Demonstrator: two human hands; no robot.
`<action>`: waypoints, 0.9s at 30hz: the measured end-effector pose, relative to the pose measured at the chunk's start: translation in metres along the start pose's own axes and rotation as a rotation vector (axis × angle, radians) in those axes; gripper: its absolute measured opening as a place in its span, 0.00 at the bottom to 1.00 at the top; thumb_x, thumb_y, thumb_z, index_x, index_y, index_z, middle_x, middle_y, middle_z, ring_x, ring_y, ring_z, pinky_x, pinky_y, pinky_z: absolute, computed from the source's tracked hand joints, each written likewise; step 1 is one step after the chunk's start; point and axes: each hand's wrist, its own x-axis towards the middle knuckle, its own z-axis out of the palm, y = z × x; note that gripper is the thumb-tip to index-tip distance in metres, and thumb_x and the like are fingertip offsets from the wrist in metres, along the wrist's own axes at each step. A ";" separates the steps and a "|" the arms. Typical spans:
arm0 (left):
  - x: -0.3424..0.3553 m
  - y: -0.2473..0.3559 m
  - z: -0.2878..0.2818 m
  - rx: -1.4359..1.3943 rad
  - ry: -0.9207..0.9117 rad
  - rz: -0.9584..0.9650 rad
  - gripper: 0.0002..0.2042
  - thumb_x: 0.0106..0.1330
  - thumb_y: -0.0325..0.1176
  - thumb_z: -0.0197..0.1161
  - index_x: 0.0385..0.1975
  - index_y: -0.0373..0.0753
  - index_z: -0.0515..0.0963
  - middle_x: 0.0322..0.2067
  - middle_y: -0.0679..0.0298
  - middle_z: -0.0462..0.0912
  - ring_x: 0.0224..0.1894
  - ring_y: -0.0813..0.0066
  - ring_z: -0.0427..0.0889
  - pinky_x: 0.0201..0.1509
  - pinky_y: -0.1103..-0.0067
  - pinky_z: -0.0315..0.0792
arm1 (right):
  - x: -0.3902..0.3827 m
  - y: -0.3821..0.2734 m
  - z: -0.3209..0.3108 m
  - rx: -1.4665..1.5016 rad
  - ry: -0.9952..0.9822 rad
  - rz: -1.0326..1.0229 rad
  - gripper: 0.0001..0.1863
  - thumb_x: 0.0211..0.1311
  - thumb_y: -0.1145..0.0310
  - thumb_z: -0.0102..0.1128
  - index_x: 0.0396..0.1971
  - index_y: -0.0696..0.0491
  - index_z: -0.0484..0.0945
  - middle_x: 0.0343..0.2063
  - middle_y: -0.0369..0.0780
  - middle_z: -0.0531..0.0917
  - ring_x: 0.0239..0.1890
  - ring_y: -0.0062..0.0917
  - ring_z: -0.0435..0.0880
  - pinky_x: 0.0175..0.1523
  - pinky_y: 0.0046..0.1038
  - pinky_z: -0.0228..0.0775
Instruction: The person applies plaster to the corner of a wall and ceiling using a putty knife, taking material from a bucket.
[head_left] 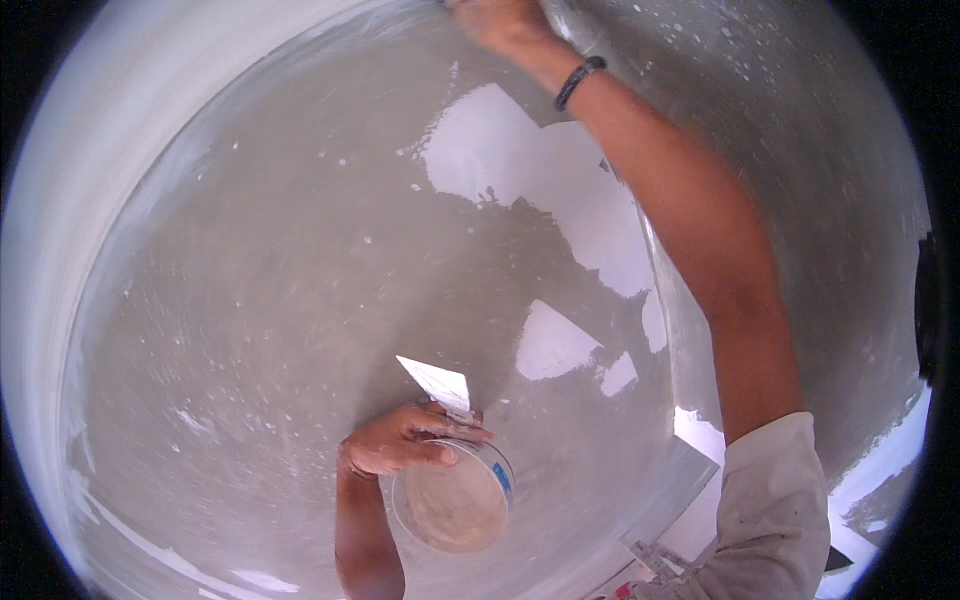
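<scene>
My left hand (405,440) grips the rim of a small round plastic tub (455,500) holding pale putty, and pins a flat white scraper blade (438,385) against it. My right hand (500,22) reaches far up to the top edge of the picture, pressed against the pale wall corner; whatever it holds is cut off by the frame. A dark band (578,80) circles that wrist, and a stained white sleeve (770,510) covers the upper arm.
A glossy grey floor (250,300) with white specks and bright reflections spreads below. A pale wall (60,200) curves along the left, another grey speckled wall (820,200) stands on the right. White scraps lie at the lower right (655,555).
</scene>
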 end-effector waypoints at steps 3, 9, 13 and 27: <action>-0.018 -0.006 -0.002 -0.023 0.088 -0.009 0.23 0.54 0.38 0.69 0.49 0.36 0.80 0.54 0.56 0.76 0.61 0.64 0.68 0.65 0.72 0.56 | -0.031 -0.055 0.020 0.302 0.165 -0.046 0.10 0.57 0.77 0.56 0.40 0.57 0.77 0.33 0.48 0.82 0.37 0.41 0.81 0.42 0.36 0.73; -0.013 -0.006 -0.002 -0.091 0.106 -0.031 0.24 0.52 0.40 0.70 0.48 0.36 0.80 0.54 0.57 0.76 0.62 0.64 0.67 0.67 0.71 0.53 | -0.053 0.020 0.030 1.046 0.340 0.776 0.24 0.52 0.77 0.66 0.50 0.62 0.70 0.26 0.40 0.80 0.21 0.21 0.80 0.19 0.20 0.67; -0.017 -0.012 -0.001 -0.134 0.122 -0.051 0.24 0.51 0.39 0.70 0.48 0.35 0.80 0.53 0.58 0.77 0.62 0.65 0.66 0.67 0.72 0.52 | -0.038 0.017 0.032 1.179 0.341 1.001 0.22 0.53 0.77 0.65 0.48 0.62 0.70 0.25 0.41 0.80 0.20 0.22 0.80 0.18 0.20 0.66; -0.015 -0.007 -0.001 -0.029 0.072 0.009 0.21 0.53 0.34 0.69 0.49 0.36 0.80 0.54 0.55 0.77 0.62 0.63 0.67 0.67 0.71 0.54 | 0.028 0.024 0.045 1.249 0.424 1.074 0.08 0.57 0.77 0.60 0.31 0.65 0.71 0.20 0.47 0.78 0.12 0.27 0.75 0.09 0.22 0.60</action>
